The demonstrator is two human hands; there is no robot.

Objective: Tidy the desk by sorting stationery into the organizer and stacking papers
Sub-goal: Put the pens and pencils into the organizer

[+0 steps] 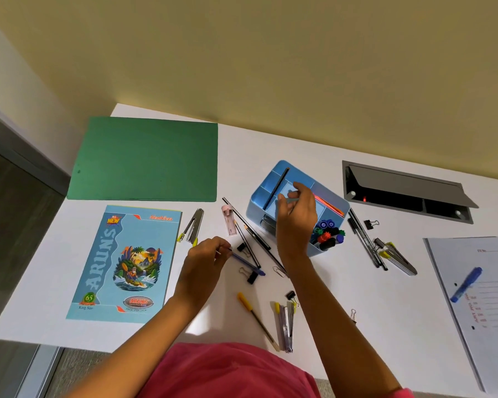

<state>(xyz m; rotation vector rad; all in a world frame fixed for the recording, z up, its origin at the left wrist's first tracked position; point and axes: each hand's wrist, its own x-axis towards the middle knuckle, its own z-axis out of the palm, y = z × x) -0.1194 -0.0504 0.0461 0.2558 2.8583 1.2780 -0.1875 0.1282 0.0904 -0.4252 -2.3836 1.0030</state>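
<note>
Left hand (pixel 206 255) pinches blue pen (pixel 249 264) (on the desk (pixel 328 305)); right hand (pixel 295 209) hangs loose, empty, over organizer (pixel 256 206)

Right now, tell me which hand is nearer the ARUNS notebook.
Left. The left hand is just right of the ARUNS notebook; the right hand is farther off, over the blue organizer.

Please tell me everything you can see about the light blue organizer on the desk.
The organizer is a light blue box, seemingly plastic, with rounded corners and an open top split into several compartments. It stands upright on the white desk. Its near right compartment holds markers with coloured caps; a long black stick leans in a rear one; something orange lies along the right side. The right hand is over its middle; whether it holds anything is unclear.
</note>
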